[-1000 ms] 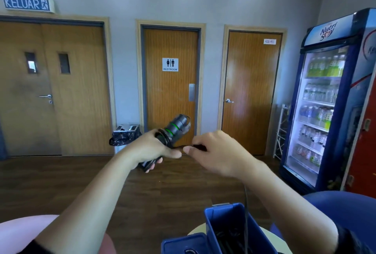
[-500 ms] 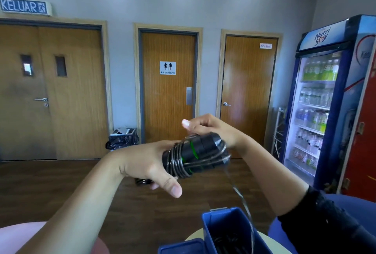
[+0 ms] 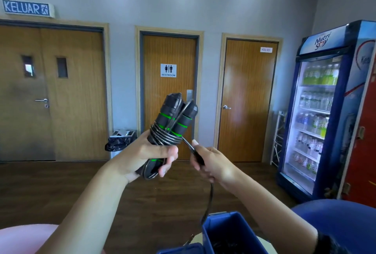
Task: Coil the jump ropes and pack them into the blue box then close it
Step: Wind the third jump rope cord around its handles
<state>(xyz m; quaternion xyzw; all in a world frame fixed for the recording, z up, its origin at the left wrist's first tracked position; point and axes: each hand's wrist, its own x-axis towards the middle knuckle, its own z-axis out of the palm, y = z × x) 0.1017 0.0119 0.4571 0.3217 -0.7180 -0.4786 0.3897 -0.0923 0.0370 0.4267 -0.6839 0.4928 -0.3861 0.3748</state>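
My left hand [image 3: 142, 157] grips the two black jump-rope handles with green rings [image 3: 173, 119], held together and tilted up to the right. Several turns of black cord [image 3: 164, 137] wrap around their middle. My right hand [image 3: 211, 164] pinches the loose cord just right of the handles. From that hand the cord [image 3: 209, 200] hangs down into the open blue box [image 3: 221, 227] at the bottom of the view. Dark rope shows inside the box. Its blue lid [image 3: 179, 249] shows at the bottom edge, left of the box.
A blue seat [image 3: 335, 225] sits at the lower right and a pink one [image 3: 26, 239] at the lower left. Across the dark wood floor are three wooden doors, a bin with a black bag [image 3: 120, 141] and a drinks fridge [image 3: 325, 111] on the right.
The handles swung from lying sideways to pointing upward in my left hand. My right hand came down from above the handles to their right side, pulling the cord with it.
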